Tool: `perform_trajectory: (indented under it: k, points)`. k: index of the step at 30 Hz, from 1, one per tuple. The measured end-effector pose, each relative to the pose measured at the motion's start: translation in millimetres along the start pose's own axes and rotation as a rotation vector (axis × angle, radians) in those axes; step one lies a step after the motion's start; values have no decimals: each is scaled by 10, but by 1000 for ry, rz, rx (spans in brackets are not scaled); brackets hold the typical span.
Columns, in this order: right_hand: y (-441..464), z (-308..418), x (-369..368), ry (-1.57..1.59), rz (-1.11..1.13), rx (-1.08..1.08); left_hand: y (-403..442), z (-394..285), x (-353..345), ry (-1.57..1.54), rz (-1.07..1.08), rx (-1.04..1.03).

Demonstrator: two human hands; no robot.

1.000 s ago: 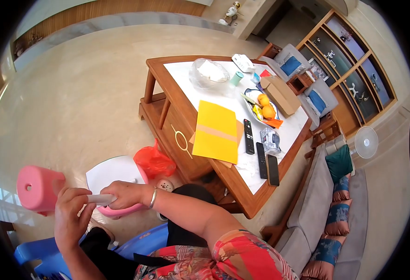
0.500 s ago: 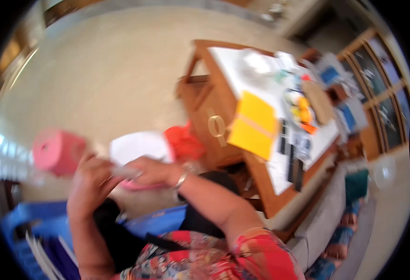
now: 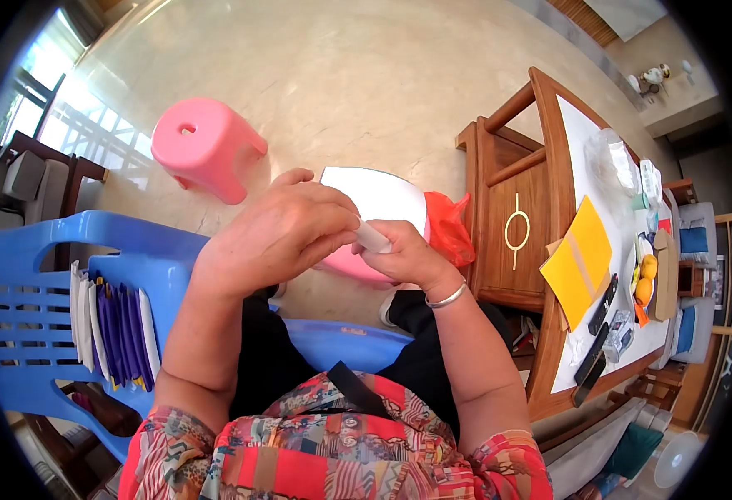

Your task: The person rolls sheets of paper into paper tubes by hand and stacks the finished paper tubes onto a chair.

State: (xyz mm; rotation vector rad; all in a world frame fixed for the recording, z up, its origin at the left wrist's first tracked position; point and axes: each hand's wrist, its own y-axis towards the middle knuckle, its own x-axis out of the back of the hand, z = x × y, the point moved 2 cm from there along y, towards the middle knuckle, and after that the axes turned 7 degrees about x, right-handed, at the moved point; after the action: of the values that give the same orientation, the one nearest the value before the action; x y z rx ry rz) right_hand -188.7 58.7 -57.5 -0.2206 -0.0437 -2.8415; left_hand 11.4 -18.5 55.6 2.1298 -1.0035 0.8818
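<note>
Both hands meet in front of me around a small white rolled piece [image 3: 373,237], which looks like rolled paper or film; its exact kind is unclear. My left hand [image 3: 287,229] is closed, its fingertips pinching the left end. My right hand [image 3: 403,252], with a silver bangle on the wrist, has its thumb and fingers around the right end. Below and beyond the hands, a white sheet [image 3: 378,190] lies on a pink stool [image 3: 358,265], partly hidden by them. A red plastic bag [image 3: 451,229] hangs at the stool's right side.
Another pink stool [image 3: 195,137] stands on the floor ahead to the left. Folded white and purple pieces [image 3: 120,329] hang over the blue chair [image 3: 91,233] at my left. On the wooden table [image 3: 549,167] at right are a yellow envelope [image 3: 581,262], remotes [image 3: 595,354] and fruit [image 3: 645,283].
My view has swung left and sharpened, so the stools and table sit farther right in it. Both hands still hold the white piece, with the left hand now closer to the right.
</note>
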Motion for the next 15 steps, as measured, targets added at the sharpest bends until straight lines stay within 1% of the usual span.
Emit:
perform_trajectory:
  k: [4,7,10,13,15]
  points:
    - [-3,-36,26,-39,20,30,11,12,27,23,-45,7]
    - [-8,2,-4,-15,3,18,36,22,33,-43,0,-6]
    - [-17,30,-17,31,36,-69,47,35,15,-35,-15,-20]
    - [-32,83,-12,114,30,-108,58,48,-24,-52,-127,-88]
    - [-32,12,-10,121,-55,15,89,-39,-1,-181,-302,-91]
